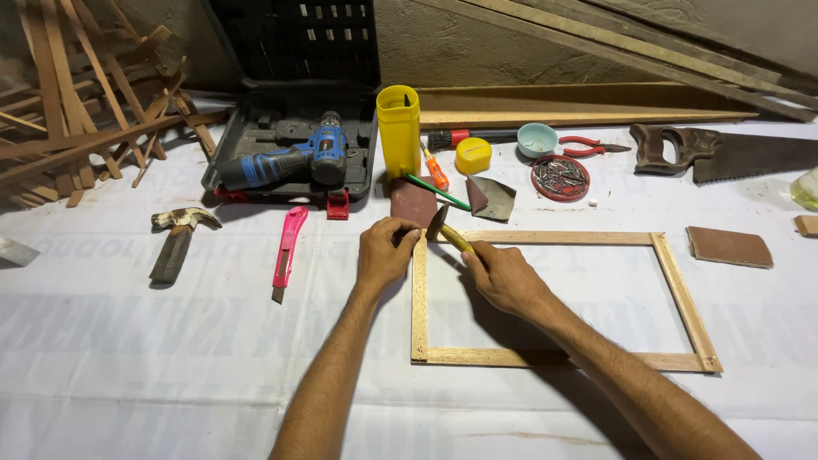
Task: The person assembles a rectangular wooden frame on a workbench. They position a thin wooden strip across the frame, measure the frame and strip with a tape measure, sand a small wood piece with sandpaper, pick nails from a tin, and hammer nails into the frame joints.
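The thin rectangular wooden frame (562, 300) lies flat on the white sheet (170, 358) in front of me, and I am working at its far left corner. My left hand (385, 253) rests there with the fingers pinched narrow at the joint; whether they pinch a small nail or only steady the wood I cannot tell. My right hand (504, 277) is wrapped around the yellow handle of a small hammer (445, 228), whose dark head sits just above that corner, close by my left fingertips.

The frame looks light and a little whippy — slim strips joined only at the corners — so I judge it will rack or split if pushed mid-rail. Best held flat, close to a joint, with pressure straight down. The hammer handle looks smooth, so a full closed grip suits it.

Just beyond the corner lie a brown sandpaper piece (413, 202), a folded grey sandpaper scrap (492, 198) and a green-handled tool (436, 192). Behind them stand a tall yellow container (399, 129), a yellow round cap (473, 155), a pale blue cup (538, 139) and a red lid of nails (560, 177). Farther right — red-handled pliers (588, 146), a handsaw (724, 153) and another brown block (729, 246). To the left are a pink utility knife (287, 247), a claw hammer (177, 240) and a blue cordless drill (285, 162) in its open black case (294, 51).
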